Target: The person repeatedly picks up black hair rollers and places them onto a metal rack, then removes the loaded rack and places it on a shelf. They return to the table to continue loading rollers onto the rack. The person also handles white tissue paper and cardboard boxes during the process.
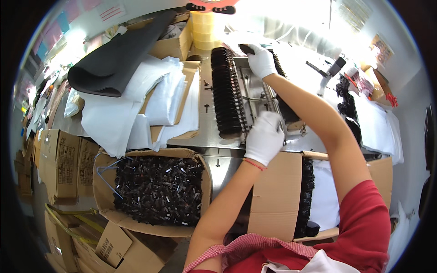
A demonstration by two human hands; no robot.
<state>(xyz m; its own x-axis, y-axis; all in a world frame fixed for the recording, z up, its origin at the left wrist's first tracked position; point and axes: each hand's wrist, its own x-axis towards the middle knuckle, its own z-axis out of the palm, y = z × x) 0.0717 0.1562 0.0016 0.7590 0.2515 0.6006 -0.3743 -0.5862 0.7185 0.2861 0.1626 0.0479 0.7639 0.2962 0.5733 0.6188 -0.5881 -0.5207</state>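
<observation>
One metal frame [246, 73], long axis 11-to-5. Two black disc rows flank it: left row [224, 91] at 9 o'clock, right row [278, 63] at 1, partly hidden. Your left hand [264, 139] is at the 5 o'clock end, grip unclear. Your nearer right hand [262, 61] pinches one dark oval piece [246, 49] at its 10 o'clock.

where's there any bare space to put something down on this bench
A narrow metal strip runs between the white sheets and the row of round black pieces, with small black parts on it. Another metal patch lies between the cardboard box and left forearm, one small part on it. Crowded: metal rack, left hand and right hand there.
</observation>
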